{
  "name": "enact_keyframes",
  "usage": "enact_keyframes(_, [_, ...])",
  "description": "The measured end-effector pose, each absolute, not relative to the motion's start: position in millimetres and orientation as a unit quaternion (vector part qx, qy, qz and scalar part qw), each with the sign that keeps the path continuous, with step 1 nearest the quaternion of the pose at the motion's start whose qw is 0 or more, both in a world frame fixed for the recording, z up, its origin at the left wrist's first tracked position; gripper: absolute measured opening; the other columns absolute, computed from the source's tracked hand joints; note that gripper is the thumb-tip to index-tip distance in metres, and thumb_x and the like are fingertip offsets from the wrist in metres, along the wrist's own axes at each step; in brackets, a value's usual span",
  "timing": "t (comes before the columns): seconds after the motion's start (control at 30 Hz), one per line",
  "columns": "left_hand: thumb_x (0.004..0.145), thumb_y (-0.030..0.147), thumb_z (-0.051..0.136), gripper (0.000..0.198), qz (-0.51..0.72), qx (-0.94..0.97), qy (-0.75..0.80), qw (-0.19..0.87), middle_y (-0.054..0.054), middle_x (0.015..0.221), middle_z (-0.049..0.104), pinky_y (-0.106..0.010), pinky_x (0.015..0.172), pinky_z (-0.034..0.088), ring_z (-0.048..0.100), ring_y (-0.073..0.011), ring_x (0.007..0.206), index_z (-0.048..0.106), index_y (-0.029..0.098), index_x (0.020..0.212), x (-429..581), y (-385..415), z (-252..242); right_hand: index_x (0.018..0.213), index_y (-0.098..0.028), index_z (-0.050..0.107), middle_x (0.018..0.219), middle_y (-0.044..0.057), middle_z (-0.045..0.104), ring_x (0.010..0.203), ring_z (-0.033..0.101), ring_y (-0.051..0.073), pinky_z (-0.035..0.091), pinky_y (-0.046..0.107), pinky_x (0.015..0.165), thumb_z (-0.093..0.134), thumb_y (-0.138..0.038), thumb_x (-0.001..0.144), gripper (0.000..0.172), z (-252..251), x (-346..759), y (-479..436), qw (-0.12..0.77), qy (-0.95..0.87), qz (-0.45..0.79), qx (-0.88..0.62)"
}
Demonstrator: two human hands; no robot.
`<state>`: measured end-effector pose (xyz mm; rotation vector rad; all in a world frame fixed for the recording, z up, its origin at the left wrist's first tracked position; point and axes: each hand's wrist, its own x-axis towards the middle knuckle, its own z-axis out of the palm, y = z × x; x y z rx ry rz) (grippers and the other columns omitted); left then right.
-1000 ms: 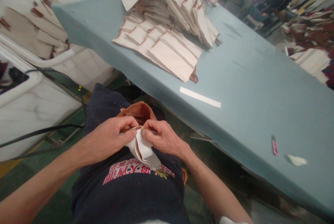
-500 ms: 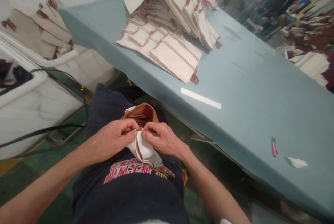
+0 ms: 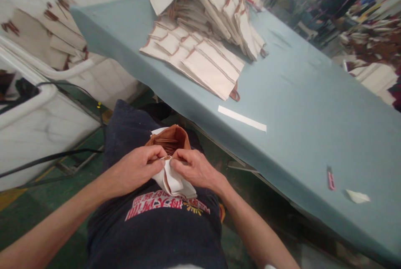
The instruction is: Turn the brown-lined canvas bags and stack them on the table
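My left hand [image 3: 138, 168] and my right hand [image 3: 196, 169] meet over my lap, both pinching the edge of a small cream cloth bag [image 3: 172, 180] with a brown lining [image 3: 169, 137]. The brown part bulges up behind my fingers and the cream part hangs down toward my dark apron [image 3: 156, 219]. Fingertips of both hands are closed on the fabric at the same seam.
A blue-grey table [image 3: 313, 106] stands to the right with a heap of cream bags [image 3: 203, 31], a white strip [image 3: 242, 118], a small pink item [image 3: 330, 178] and a white scrap [image 3: 357, 196]. White bins [image 3: 46, 118] with more bags stand at left.
My hands have stayed pinched on the bag, shifting only slightly. The view has drifted a little.
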<state>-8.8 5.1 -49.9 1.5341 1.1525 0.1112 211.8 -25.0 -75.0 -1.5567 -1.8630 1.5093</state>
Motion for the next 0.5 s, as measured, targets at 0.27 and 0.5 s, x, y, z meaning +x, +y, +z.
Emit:
enact_keyframes(0.27, [0.085,0.059,0.053,0.040,0.040,0.651,0.493,0.576,0.001,0.073,0.064,-0.032,0.065,0.039,0.054,-0.0203,0.068,0.068,0.022,0.082,-8.2,5.8,-50.8,0.082,-0.020,0.066,0.075,-0.006,0.061,0.070,0.051,0.012,0.032,0.028,0.069,0.066,-0.022,0.102,0.020,-75.6,211.0,-24.0,0.138,-0.642,0.526,-0.540])
enact_keyframes(0.5, [0.086,0.060,0.053,0.041,0.040,0.651,0.495,0.574,0.000,0.074,0.065,-0.032,0.065,0.040,0.055,-0.0209,0.069,0.068,0.022,0.083,-6.6,5.5,-50.5,0.083,-0.020,0.067,0.076,-0.005,0.063,0.072,0.053,0.013,0.033,0.028,0.069,0.067,-0.023,0.102,0.020,-76.8,211.9,-23.9,0.137,-0.642,0.526,-0.541])
